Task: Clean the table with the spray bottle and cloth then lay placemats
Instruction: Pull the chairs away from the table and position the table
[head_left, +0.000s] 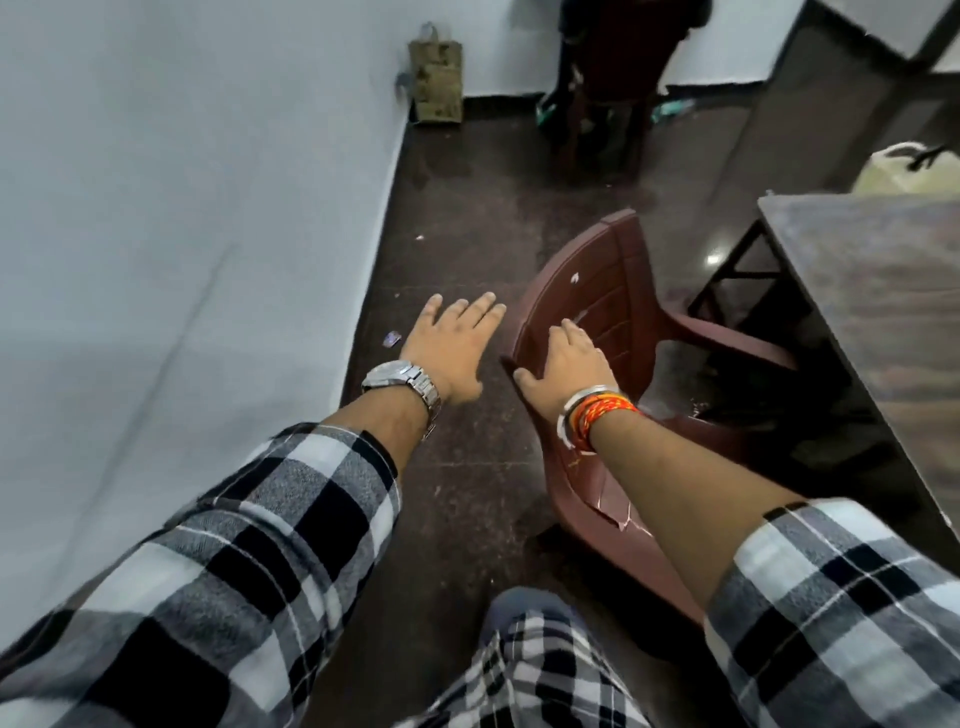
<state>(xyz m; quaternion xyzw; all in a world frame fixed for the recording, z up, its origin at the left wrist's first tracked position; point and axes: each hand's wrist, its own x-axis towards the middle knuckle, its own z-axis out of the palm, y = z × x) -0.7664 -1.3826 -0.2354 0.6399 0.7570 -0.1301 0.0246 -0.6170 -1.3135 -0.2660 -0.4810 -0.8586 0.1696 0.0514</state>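
Head view, looking down and forward; both arms stretched out in checked sleeves.

Left hand (449, 345): palm down, fingers spread and straight, holding nothing; it hovers over the dark floor (467, 208), just beside the chair's back. Wristwatch (400, 379) on that wrist.

Right hand (563, 364): laid on the upper back of a maroon plastic chair (613, 291); fingers lie fairly flat along the backrest, thumb at the near rim; no firm curl round the edge visible, so I read it as resting, not clamping. Threads and a bangle (597, 413) on that wrist.

Why so: the chair stands against the near side of the table (872, 291), seat facing it; judgement: the hand is on the backrest to shift the chair and gain access to the tabletop; the free left hand is probably out for balance or coming to the other side of the backrest.

Table: to the right of both hands, beyond the chair; apart from the right hand, well apart from the left; dark top, only its near corner in frame.

Spray bottle, cloth, placemats: none in view; cleaning not yet begun by my reading.

Far off: a paper bag (435, 78) at the wall (182, 208); a pale bag (904, 171) behind the table.
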